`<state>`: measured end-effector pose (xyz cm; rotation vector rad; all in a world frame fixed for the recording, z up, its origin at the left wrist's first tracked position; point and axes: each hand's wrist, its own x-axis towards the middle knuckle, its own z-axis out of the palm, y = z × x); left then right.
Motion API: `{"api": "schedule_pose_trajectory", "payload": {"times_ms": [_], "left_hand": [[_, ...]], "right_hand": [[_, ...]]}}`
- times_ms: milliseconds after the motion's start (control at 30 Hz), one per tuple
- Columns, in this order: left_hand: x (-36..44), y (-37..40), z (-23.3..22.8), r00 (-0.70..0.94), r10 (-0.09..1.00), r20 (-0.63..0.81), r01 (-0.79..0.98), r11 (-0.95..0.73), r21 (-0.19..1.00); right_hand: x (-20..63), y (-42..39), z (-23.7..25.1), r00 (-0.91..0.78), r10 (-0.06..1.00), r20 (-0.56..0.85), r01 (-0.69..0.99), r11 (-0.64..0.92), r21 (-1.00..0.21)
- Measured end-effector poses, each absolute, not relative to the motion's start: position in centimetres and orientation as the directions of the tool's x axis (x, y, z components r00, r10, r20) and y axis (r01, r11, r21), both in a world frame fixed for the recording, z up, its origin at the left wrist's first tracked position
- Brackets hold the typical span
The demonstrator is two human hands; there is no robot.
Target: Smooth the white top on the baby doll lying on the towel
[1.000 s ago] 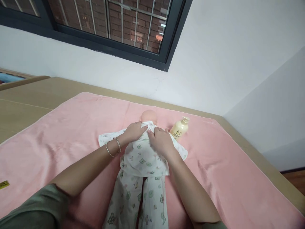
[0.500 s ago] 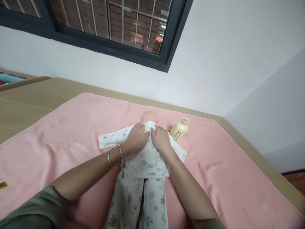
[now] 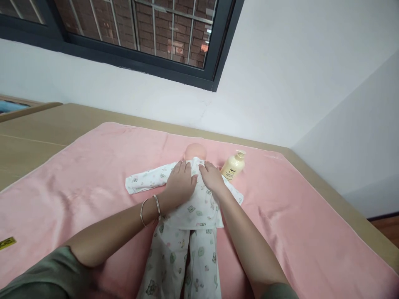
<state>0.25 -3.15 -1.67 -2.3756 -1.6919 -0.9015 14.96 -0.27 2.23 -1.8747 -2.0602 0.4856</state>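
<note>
A baby doll lies stretched out on a pink mat, its bald head pointing away from me. It wears a white printed shirt and matching trousers. Flat on the left part of the shirt near the shoulder rests my left hand, fingers extended. My right hand lies open on the opposite shoulder, with a narrow strip of shirt between the two hands. The doll's face is not visible. One sleeve reaches out to the left; the other sticks out past my right wrist.
A cream pump bottle leans or lies beside the doll's right-hand sleeve. Behind the mat runs a tan surface edge, then a white wall with a dark-framed window. A yellow label shows at the far left.
My left hand has shifted slightly toward me on the shirt, and the thumbs sit a little farther apart. The camera view has moved slightly. Doll and bottle stay in place.
</note>
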Motion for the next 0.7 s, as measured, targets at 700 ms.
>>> {"api": "schedule_pose_trajectory", "payload": {"times_ms": [700], "left_hand": [[-0.7, -1.4, -2.4, 0.138, 0.869, 0.475, 0.867, -0.338, 0.367]], "right_hand": [[14.6, -1.0, 1.5, -0.104, 0.993, 0.05, 0.877, 0.115, -0.467]]}}
